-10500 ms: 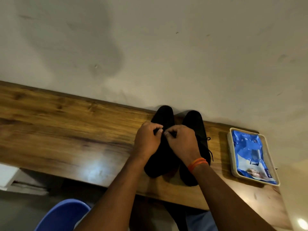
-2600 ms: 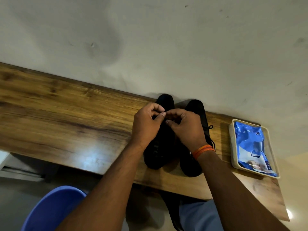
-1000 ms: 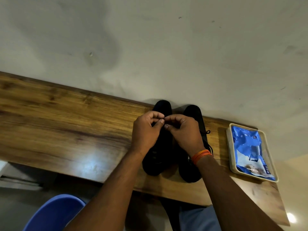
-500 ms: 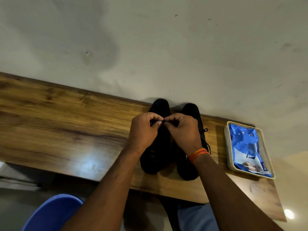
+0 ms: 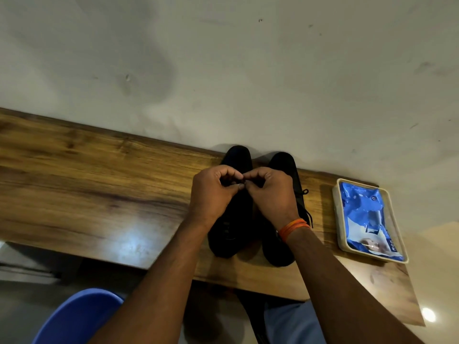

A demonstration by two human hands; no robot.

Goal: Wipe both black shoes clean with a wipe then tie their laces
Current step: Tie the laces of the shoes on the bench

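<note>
Two black shoes stand side by side on the wooden shelf point(image 5: 99, 189), toes against the wall. Over the left shoe point(image 5: 232, 227) my left hand point(image 5: 213, 192) and my right hand point(image 5: 270, 192) meet fingertip to fingertip, each pinching that shoe's black lace; the lace itself is mostly hidden by my fingers. The right shoe point(image 5: 285, 165) sits partly under my right wrist, which wears an orange band. A knotted lace with loose ends shows at this shoe's right side point(image 5: 306, 212).
A cream tray point(image 5: 339, 219) holding a blue wipes packet point(image 5: 367, 217) lies on the shelf to the right of the shoes. A pale wall rises directly behind. A blue chair point(image 5: 74, 319) is below the shelf's front edge at lower left.
My hands have stayed pinched together over the left shoe's lace, with only small finger shifts. The view has drifted slightly.
</note>
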